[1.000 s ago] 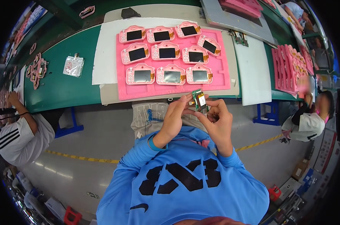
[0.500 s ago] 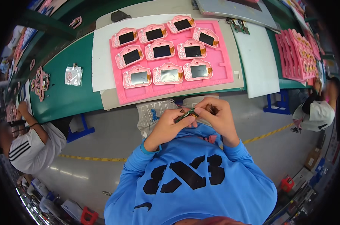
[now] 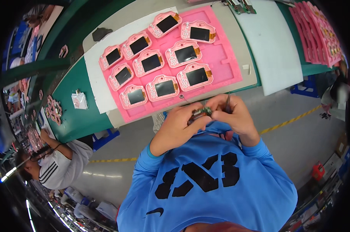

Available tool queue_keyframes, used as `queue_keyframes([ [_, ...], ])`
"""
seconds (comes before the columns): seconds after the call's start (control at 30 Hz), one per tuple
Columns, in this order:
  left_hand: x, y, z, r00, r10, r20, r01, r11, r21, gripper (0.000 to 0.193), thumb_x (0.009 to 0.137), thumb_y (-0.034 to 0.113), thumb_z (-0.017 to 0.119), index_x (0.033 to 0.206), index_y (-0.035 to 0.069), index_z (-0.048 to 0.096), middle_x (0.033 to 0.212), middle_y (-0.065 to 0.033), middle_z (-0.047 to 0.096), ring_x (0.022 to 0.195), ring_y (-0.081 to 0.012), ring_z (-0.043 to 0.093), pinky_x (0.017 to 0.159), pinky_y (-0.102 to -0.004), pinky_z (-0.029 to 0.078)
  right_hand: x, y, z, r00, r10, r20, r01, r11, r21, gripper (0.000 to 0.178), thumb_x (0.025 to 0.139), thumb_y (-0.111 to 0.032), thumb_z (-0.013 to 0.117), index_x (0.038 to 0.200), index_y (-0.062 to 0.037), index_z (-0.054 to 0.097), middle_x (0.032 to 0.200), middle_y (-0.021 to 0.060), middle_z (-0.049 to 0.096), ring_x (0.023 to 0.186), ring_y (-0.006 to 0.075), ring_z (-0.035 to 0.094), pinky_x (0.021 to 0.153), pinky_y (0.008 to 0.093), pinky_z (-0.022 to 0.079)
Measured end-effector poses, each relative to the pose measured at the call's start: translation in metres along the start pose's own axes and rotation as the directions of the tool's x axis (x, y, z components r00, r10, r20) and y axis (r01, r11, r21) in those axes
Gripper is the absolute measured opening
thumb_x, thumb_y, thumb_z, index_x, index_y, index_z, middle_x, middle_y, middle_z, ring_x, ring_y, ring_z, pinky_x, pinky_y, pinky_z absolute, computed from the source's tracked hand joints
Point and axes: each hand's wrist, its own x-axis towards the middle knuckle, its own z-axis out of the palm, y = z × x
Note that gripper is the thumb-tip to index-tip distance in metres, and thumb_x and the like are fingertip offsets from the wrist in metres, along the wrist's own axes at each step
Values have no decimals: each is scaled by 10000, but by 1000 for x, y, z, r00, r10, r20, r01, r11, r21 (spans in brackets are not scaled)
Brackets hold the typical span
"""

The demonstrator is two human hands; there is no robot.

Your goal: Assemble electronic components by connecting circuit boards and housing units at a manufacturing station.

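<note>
Green circuit board (image 3: 202,112) lowered edge-on, both hands' grip unchanged, tray (image 3: 225,73) nearer

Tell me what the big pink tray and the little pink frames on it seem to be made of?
Pink tray: likely soft foam, matte, with pressed recesses. Pink frames: probably moulded plastic, slightly glossy, each with a dark screen. The small part between the left hand and right hand is too small to judge.

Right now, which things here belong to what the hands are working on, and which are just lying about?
In hand:
- small green circuit board, held by left hand and right hand
- thin dark tool in the right hand
- pink tray of pink screen units

Lying about:
- small clear bag
- stack of pink trays
- white sheet
</note>
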Motion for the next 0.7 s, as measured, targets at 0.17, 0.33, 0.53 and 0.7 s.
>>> queue_keyframes([
  [0.17,43,43,5,938,118,-327,64,866,495,295,1006,198,728,1169,-48,728,765,-53,731,650,-132,617,574,-283,466,-3,-39,-10,979,74,-191,-29,974,226,212,1111,-134,593,1095,1,756,785,32,693,642,54,516,607,168,393],
  [0.33,79,38,3,849,195,-491,118,837,535,349,964,187,782,1199,-63,715,842,-76,769,694,-149,669,584,-276,509,-2,-41,-34,997,77,0,-75,973,-218,290,1158,-189,495,1181,5,710,774,44,676,641,82,551,601,185,429],
  [0.53,85,16,-4,857,170,-486,20,932,363,375,958,146,780,1241,-84,696,940,-119,787,710,-169,690,612,-281,551,13,-45,-29,985,170,29,-171,982,77,262,1169,-186,485,1194,8,659,760,101,716,569,117,592,542,215,481],
  [0.7,81,15,-7,863,97,-496,39,966,256,456,964,197,765,1277,-119,666,923,-140,779,652,-186,627,608,-305,516,26,-50,-23,954,277,118,-286,955,75,271,1191,-200,451,1125,-5,627,722,136,737,483,135,592,476,227,500],
])
